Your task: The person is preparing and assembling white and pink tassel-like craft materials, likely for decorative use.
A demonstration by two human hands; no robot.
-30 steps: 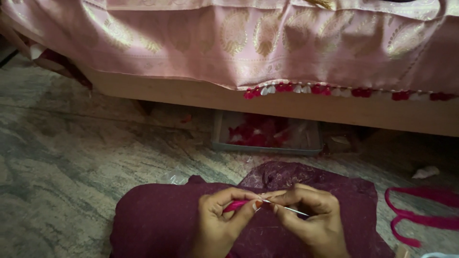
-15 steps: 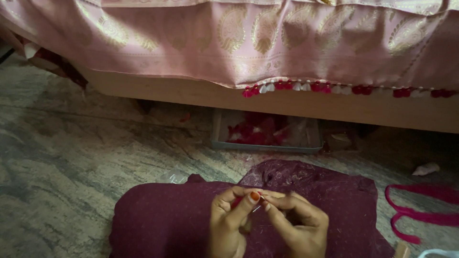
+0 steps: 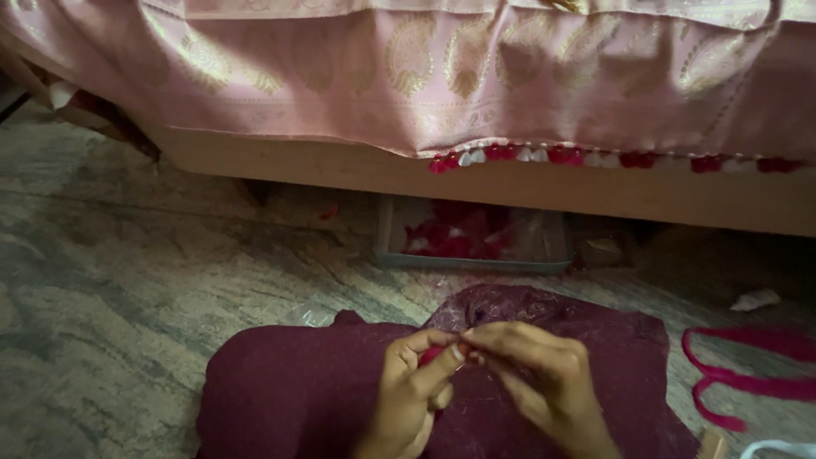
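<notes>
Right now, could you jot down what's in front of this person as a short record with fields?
Left hand: fingers pinch a small red piece, meeting the right fingers
Right hand: fingertips pressed against the same spot; anything held is hidden
Under hands: maroon cloth
Floor: mottled stone floor
Right side: pink ribbon, loose on the floor
Behind: bed draped in pink patterned fabric with red and white tassels
Under bed: shallow tray of red bits
</notes>
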